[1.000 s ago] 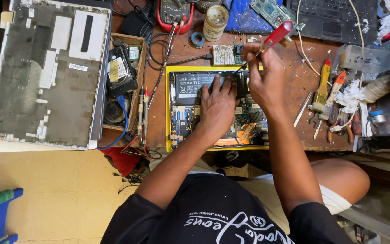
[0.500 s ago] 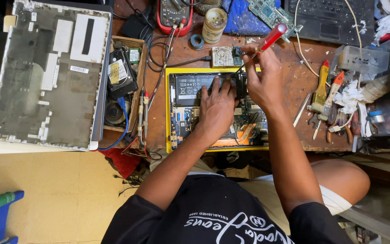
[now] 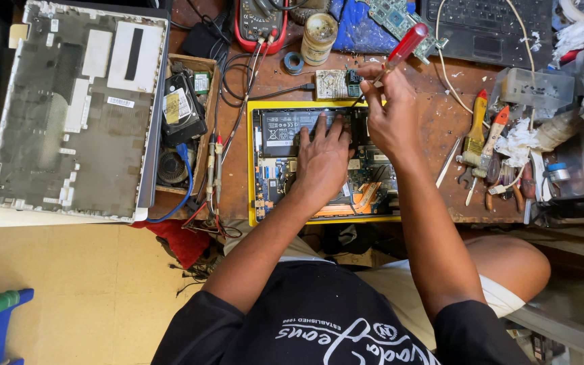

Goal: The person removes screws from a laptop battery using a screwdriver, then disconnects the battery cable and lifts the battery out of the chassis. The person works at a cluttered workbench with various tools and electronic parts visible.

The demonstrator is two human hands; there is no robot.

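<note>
A detached laptop cover (image 3: 76,111) is set aside at the left. The opened yellow-framed laptop (image 3: 322,165) is steadied mid-bench by the left hand (image 3: 322,162), pressed flat with fingers spread, while a red-handled screwdriver (image 3: 400,51) is gripped in the right hand (image 3: 390,108), tip angled down at its upper edge.

A white rectangular label (image 3: 280,128) sits on the opened laptop's black battery; another white label (image 3: 121,102) marks the grey cover.

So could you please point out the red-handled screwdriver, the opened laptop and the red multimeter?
red-handled screwdriver (image 3: 407,44), head view, on its red handle.
opened laptop (image 3: 280,128), head view, on its black battery.
red multimeter (image 3: 259,23), head view, on its body.
</note>
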